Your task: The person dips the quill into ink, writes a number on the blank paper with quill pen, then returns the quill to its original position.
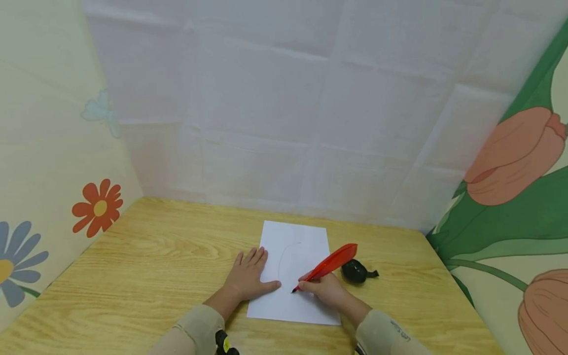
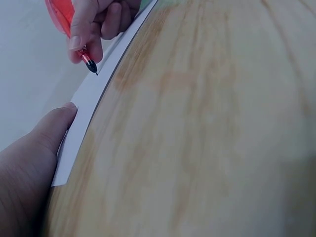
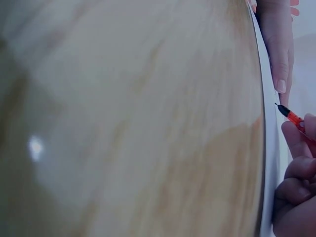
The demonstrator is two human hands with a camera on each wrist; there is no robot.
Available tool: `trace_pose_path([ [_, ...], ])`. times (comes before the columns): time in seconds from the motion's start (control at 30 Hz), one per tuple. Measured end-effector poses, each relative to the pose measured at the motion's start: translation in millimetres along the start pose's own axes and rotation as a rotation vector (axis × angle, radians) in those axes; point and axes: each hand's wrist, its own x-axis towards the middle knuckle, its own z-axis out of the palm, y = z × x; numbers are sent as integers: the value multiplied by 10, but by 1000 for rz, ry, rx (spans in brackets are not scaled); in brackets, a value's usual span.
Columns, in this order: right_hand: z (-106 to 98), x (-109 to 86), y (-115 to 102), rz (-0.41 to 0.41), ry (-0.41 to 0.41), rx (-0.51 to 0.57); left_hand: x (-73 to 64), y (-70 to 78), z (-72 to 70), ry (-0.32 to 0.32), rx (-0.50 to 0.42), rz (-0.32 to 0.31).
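A white sheet of paper [image 1: 306, 310] lies on the wooden table, bearing one thin curved line in its upper half. My right hand [image 1: 328, 291] pinches a red feather pen [image 1: 330, 261], its black tip right at the paper below the curve. In the right wrist view the pen's red and black front end [image 3: 291, 116] shows between thumb and finger. My left hand [image 1: 248, 278] lies flat with fingers spread over the sheet's left edge, thumb on the paper. The left wrist view shows that thumb [image 2: 54, 126] beside the paper's edge.
A round, glossy black object with a short neck [image 1: 355, 271] lies on the table [image 1: 177, 256] just right of the paper. A white cloth [image 1: 266, 123] hangs behind the table, and flower-printed panels [image 1: 510, 222] stand at both sides. Something black and yellow [image 1: 226, 342] shows by the left sleeve.
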Motion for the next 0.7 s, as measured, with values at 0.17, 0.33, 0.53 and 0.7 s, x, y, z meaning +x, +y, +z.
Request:
trace_pose_path([
  [0.17, -28, -17, 0, 0, 8, -9, -1, -4, -2, -2, 5, 4],
  [0.33, -45, -20, 10, -17, 22, -15, 1, -2, -12, -4, 1, 4],
  [0.53, -64, -20, 34, -12, 24, 1, 0, -3, -6, 2, 1, 8],
  [0.7, -76, -32, 37, -10, 34, 36, -3, 0, -8, 2, -3, 7],
])
